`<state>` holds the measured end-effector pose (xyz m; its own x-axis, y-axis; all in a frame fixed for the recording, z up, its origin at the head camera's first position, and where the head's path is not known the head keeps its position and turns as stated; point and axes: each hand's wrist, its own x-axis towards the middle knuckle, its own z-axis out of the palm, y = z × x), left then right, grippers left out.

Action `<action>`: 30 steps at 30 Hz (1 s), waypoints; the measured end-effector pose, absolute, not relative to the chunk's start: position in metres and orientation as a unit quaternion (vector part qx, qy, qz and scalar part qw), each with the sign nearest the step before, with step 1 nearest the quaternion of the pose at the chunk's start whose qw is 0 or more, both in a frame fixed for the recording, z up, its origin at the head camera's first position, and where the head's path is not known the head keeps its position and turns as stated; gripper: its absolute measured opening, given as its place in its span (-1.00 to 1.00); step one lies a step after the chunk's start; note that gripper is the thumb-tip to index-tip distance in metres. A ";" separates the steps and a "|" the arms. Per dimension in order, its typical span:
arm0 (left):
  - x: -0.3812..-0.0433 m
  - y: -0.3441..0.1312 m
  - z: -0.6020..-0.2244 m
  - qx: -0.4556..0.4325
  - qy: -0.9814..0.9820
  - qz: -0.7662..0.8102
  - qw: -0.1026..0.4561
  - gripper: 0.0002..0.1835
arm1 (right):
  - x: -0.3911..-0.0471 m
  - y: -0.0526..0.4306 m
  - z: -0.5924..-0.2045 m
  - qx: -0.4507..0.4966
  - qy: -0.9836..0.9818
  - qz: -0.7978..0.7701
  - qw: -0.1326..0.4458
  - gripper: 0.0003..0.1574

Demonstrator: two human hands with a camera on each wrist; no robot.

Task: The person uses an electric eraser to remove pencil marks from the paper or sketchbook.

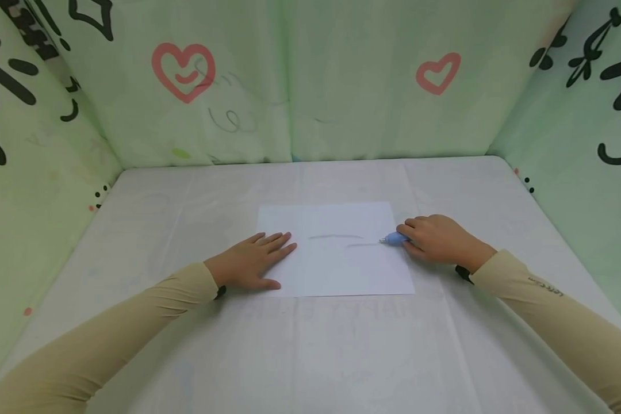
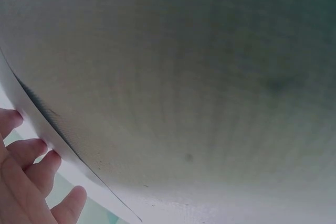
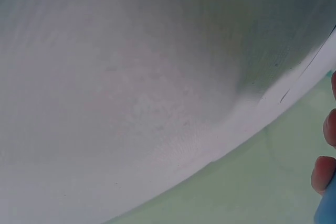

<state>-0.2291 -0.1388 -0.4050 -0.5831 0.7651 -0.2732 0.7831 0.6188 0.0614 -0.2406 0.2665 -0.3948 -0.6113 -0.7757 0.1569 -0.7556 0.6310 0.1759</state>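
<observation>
A white sheet of paper (image 1: 336,270) lies on the table, with two faint greyish strokes (image 1: 336,236) across its middle. My left hand (image 1: 253,260) rests flat on the sheet's left side, fingers spread; in the left wrist view its fingertips (image 2: 44,169) show at the lower left. At the paper's right edge my right hand (image 1: 437,238) grips a blue correction pen (image 1: 395,238) with a metal tip. That tip points left, at the end of the lower stroke. Only some fingertips (image 3: 323,174) and a bit of the blue barrel (image 3: 326,208) appear in the right wrist view.
A white cloth (image 1: 300,356) with fold lines covers the table. Pale green curtains with printed hearts (image 1: 183,72) and black shapes stand behind it and along both sides. Dark bands (image 1: 463,273) sit at the wrists under beige sleeves.
</observation>
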 end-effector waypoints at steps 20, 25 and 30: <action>-0.230 -0.140 -0.406 0.436 0.889 -0.022 0.137 -0.09 | -0.239 0.262 -0.395 0.420 -0.903 -0.045 0.075 -0.82; -0.230 -0.140 -0.407 0.436 0.889 -0.024 0.137 -0.09 | -0.239 0.262 -0.395 0.417 -0.905 -0.050 0.072 -0.82; -0.230 -0.140 -0.407 0.438 0.888 -0.024 0.135 -0.10 | -0.239 0.262 -0.397 0.417 -0.905 -0.047 0.073 -0.82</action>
